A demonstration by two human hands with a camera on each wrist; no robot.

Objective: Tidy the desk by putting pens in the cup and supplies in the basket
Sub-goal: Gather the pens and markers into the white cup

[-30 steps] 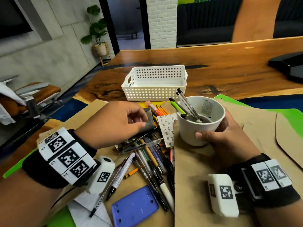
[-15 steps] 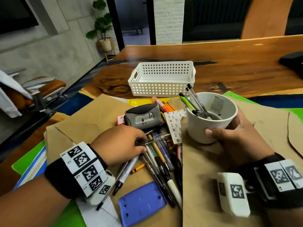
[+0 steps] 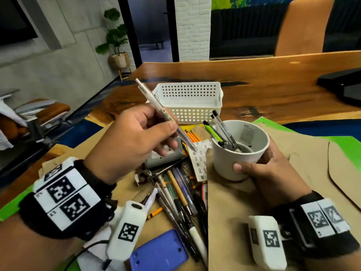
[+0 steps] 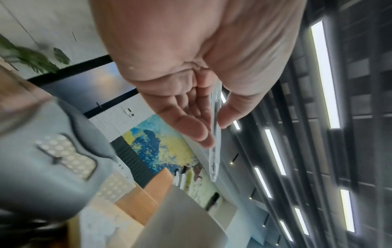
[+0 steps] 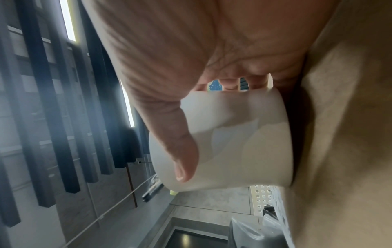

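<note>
My left hand pinches a clear pen between thumb and fingers, raised above the pile, its tip slanting down toward the white cup. In the left wrist view the same clear pen lies along the fingers of my left hand. My right hand grips the cup's side, thumb across its front; the cup stands on brown paper and holds several pens. A heap of pens lies below my left hand. The white perforated basket stands behind, apparently empty.
A grey stapler is partly hidden under my left hand. A sticker sheet lies beside the cup, orange pencils behind it. A blue plastic plate sits at the front. Brown paper covers the desk; a dark object is far right.
My left hand, which was down on the pen pile, has lifted with a clear pen pinched in it and moved up toward the cup. The right hand keeps holding the cup.
</note>
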